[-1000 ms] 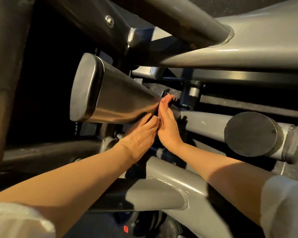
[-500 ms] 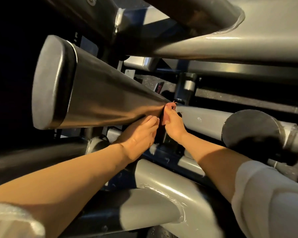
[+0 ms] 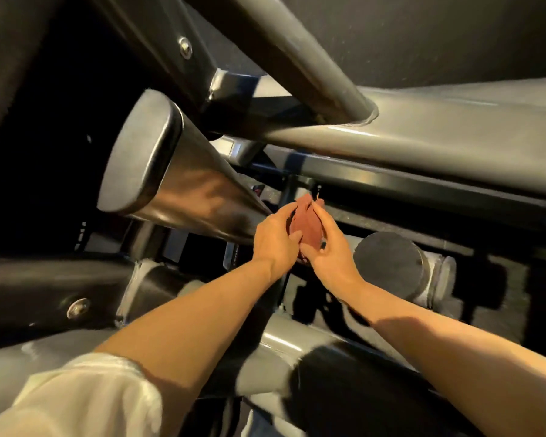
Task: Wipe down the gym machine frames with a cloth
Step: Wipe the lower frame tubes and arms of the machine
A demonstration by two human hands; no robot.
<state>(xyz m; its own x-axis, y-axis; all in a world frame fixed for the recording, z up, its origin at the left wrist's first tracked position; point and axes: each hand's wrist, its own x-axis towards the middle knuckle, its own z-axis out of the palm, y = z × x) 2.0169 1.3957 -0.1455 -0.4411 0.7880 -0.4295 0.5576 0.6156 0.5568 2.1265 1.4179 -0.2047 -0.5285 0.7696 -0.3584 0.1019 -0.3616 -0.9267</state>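
The reddish cloth (image 3: 304, 227) sits bunched between both hands, left hand (image 3: 276, 236) and right hand (image 3: 327, 247) each pinching it, just beside the shiny tube (image 3: 183, 190). Bunched so small, it could slip down between the frame bars (image 3: 423, 134).

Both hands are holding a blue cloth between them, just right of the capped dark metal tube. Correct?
Not quite: the head view shows a reddish-brown cloth, not blue. The left hand and right hand do hold it between them, just right of the capped dark metal tube.
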